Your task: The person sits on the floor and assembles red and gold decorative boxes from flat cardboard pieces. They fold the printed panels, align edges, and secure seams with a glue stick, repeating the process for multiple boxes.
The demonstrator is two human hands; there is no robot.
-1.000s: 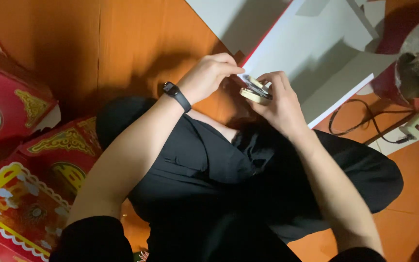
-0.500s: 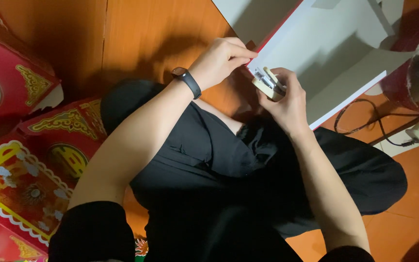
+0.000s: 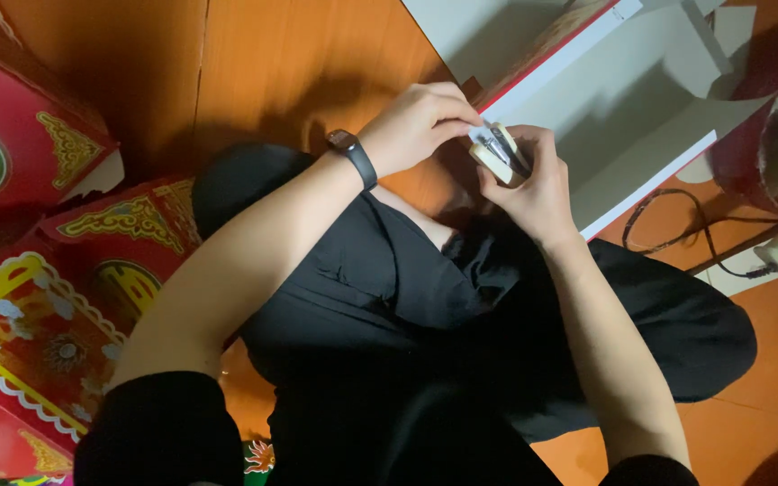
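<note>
From the head view, you are sitting on an orange-brown wooden floor (image 3: 299, 63), legs in black trousers folded under you, with warm light falling from the upper side and shadow pooling around your knees. Your right hand (image 3: 533, 189) is clenched around a small cream-coloured stapler (image 3: 497, 155), holding it upright just above your lap, near the lower edge of the white cardboard sheet (image 3: 623, 99) that lies on the floor ahead of you. Your left hand (image 3: 420, 121) reaches across and pinches the metal top of the stapler with fingertips (image 3: 461, 117) closed on it, so both hands meet on the one tool. A black wristband (image 3: 353, 155) sits on your left wrist. The cardboard sheet has a thin red edge along its near side and folded flaps at its far end. To your left, stacked at the floor's left edge, are red gift boxes (image 3: 38, 297) with gold and white ornament. At the right edge a black cable (image 3: 668, 229) loops across the floor to a white power strip (image 3: 772, 256), just beside a dark red rounded object that is too cropped to identify.
</note>
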